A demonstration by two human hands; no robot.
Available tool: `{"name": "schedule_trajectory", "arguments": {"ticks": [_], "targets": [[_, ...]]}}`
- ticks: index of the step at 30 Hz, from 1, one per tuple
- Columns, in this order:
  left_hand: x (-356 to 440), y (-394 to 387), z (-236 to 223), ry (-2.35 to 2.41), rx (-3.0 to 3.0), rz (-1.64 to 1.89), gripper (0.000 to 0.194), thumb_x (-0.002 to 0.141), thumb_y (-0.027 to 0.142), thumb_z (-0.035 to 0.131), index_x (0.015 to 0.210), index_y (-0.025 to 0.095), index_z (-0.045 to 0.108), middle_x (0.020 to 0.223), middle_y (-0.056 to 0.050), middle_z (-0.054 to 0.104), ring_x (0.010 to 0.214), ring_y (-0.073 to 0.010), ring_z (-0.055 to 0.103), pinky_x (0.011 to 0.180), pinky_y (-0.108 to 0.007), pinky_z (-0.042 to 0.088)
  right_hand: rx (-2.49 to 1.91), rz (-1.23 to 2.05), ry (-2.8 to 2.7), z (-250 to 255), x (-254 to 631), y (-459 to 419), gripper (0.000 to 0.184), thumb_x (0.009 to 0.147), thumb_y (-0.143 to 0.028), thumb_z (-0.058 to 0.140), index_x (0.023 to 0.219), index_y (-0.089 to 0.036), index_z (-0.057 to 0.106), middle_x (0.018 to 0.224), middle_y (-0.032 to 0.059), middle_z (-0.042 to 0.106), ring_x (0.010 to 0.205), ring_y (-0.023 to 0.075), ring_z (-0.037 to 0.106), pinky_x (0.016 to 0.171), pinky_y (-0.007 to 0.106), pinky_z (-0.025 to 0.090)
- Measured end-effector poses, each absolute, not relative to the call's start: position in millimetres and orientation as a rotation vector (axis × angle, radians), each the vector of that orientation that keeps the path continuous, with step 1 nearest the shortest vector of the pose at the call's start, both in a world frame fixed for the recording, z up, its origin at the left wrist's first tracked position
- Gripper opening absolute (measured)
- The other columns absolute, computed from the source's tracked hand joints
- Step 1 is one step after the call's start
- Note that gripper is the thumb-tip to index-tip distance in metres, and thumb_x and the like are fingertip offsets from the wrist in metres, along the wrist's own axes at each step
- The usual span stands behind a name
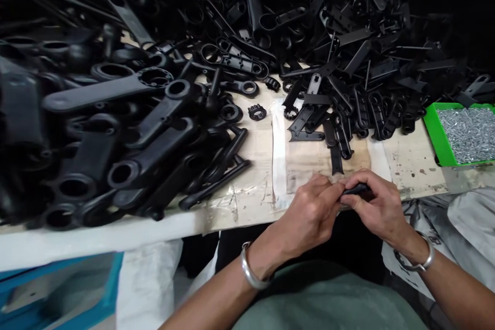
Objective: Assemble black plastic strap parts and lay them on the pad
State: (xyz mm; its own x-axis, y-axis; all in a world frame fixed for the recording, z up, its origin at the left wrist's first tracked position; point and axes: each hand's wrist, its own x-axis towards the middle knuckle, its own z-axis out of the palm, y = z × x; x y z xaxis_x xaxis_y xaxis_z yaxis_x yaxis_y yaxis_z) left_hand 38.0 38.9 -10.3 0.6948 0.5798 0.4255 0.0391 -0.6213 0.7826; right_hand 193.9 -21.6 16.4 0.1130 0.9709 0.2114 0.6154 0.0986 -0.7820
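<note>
At the table's front edge my two hands meet. Between the thumb and fingers of my right hand [377, 206] is a small black plastic part [356, 189], mostly covered by the fingers. My left hand [315, 209] is closed, its fingertips pressed against the near end of that part; whether it grips the part or something small cannot be made out. Just beyond the hands lies a flat black plastic strip [336, 160], beside short black plastic arms [342, 134] and cover pieces [307, 135]. A toothed black ring [257, 112] sits farther left.
Large black plastic arms with ring ends [154, 152] are heaped at the left. Smaller black parts [356, 56] pile up at the back right. A green tray [441, 136] of small silvery metal pieces [469, 134] stands at the right. A blue crate [112, 289] is below the table.
</note>
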Motion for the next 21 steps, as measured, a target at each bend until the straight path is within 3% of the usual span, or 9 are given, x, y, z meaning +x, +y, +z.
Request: {"name": "schedule_trajectory", "arguments": {"ticks": [7,10,13,16,21], "targets": [[35,44,-7,0.485,1.984,0.744,0.034,0.094,0.015,0.046,0.127,0.013,0.056,0.087,-0.009,0.068,0.079,-0.0193,0.060,0.070,-0.033,0.050,-1.597,0.598,-1.638,12,206,-17,0.014,0.086,-0.035,0.067,0.092,-0.023,0.064,0.085,0.0002,0.072,0.078,0.0164,0.069,0.072,0.026,0.056],[33,48,-1,0.447,1.847,0.677,0.032,0.096,0.025,0.048,0.126,0.017,0.058,0.103,-0.010,0.070,0.089,-0.0199,0.064,0.077,-0.033,0.051,-1.571,0.415,-1.748,9,209,-23,0.025,0.089,-0.037,0.062,0.111,-0.023,0.063,0.100,0.0038,0.073,0.088,0.0186,0.071,0.079,0.029,0.058],[23,42,7,0.464,1.826,0.681,0.030,0.098,0.025,0.043,0.120,0.018,0.062,0.097,-0.007,0.071,0.083,-0.0168,0.065,0.073,-0.029,0.051,-1.546,0.139,-1.907,6,215,-35,0.036,0.093,-0.026,0.057,0.129,-0.023,0.055,0.114,0.0088,0.070,0.105,0.0215,0.067,0.091,0.034,0.055],[-4,33,15,0.665,2.055,0.899,0.033,0.096,0.017,0.045,0.127,0.019,0.058,0.085,-0.005,0.069,0.071,-0.0152,0.062,0.064,-0.027,0.049,-1.667,-0.052,-1.865,8,223,-45,0.031,0.094,-0.017,0.053,0.125,-0.021,0.058,0.113,0.0104,0.069,0.106,0.0208,0.066,0.093,0.035,0.053],[-65,56,26,1.085,2.706,1.490,0.060,0.084,0.010,0.059,0.142,0.021,0.047,0.100,-0.010,0.072,0.082,-0.0224,0.061,0.077,-0.037,0.048,-1.828,-0.109,-1.703,14,221,-31,0.021,0.094,-0.022,0.052,0.112,-0.019,0.063,0.098,0.0081,0.071,0.085,0.0185,0.068,0.082,0.032,0.054]]}}
